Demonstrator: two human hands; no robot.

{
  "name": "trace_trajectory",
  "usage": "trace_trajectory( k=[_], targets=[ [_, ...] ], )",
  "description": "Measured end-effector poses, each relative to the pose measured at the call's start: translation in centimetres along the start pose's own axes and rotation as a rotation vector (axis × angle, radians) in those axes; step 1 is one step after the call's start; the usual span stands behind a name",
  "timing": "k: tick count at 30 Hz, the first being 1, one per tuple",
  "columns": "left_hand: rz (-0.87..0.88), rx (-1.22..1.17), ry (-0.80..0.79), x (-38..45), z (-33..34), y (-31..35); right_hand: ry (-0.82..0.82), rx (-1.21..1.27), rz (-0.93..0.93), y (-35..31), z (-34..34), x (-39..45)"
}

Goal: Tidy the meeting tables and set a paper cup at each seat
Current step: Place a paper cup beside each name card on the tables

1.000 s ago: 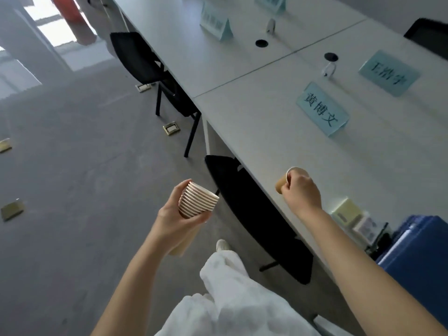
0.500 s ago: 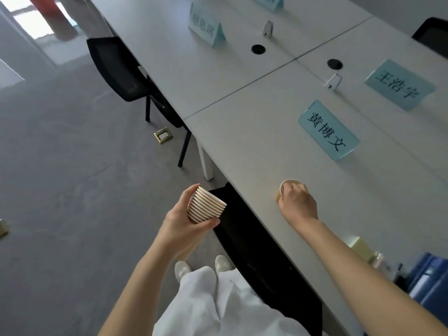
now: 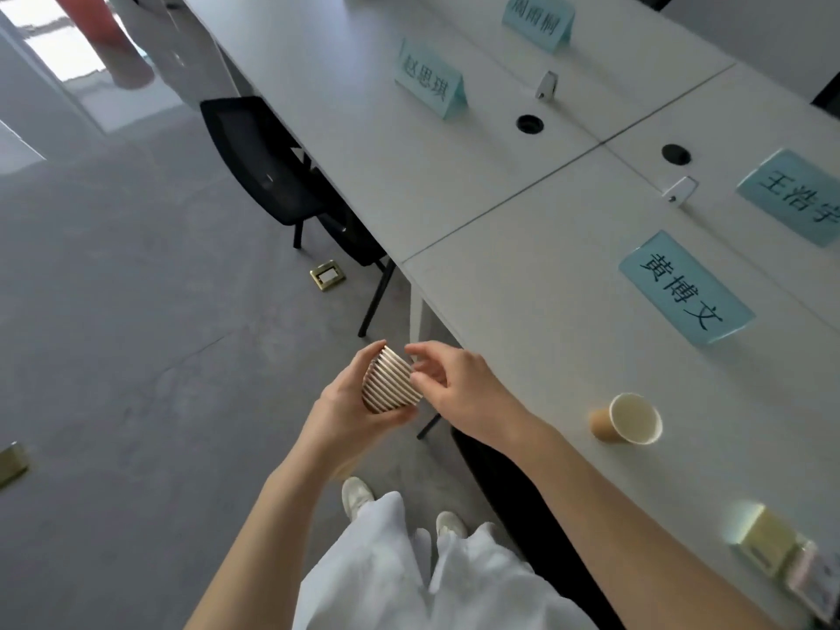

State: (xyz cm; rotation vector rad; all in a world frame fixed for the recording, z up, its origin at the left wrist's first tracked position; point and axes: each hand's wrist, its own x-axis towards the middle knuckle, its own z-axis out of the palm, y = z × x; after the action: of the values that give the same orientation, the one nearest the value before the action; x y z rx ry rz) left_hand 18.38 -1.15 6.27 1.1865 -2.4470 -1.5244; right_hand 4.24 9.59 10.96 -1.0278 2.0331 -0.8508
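My left hand (image 3: 350, 404) holds a stack of nested brown paper cups (image 3: 392, 379) beside the table's near edge. My right hand (image 3: 459, 384) is at the rim end of the stack, its fingertips touching the top cup, fingers apart. One brown paper cup (image 3: 629, 419) stands alone and upright on the white meeting table (image 3: 522, 275), in front of a blue name card (image 3: 684, 286).
More blue name cards (image 3: 432, 81) (image 3: 795, 193) (image 3: 538, 20) stand on the tables. Black chairs (image 3: 272, 166) (image 3: 532, 507) are tucked under the near edge. Small boxes (image 3: 768, 541) lie at the table's lower right. A brass floor socket (image 3: 327, 275) sits in the grey floor.
My right hand let go of the single cup, left it standing on the table, and moved left to the stack in my left hand. The view shifted along the table.
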Motion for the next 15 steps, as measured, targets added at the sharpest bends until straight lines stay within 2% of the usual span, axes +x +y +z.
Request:
trace_trajectory(
  k=[5,15],
  targets=[
    [0.009,0.041,0.001,2.0,-7.1,-3.6,-0.124,0.009,-0.032,-4.4,3.6,5.4],
    [-0.005,-0.024,-0.103,7.4,-15.3,-7.0,-0.155,0.093,0.060,-8.3,6.4,14.1]
  ],
)
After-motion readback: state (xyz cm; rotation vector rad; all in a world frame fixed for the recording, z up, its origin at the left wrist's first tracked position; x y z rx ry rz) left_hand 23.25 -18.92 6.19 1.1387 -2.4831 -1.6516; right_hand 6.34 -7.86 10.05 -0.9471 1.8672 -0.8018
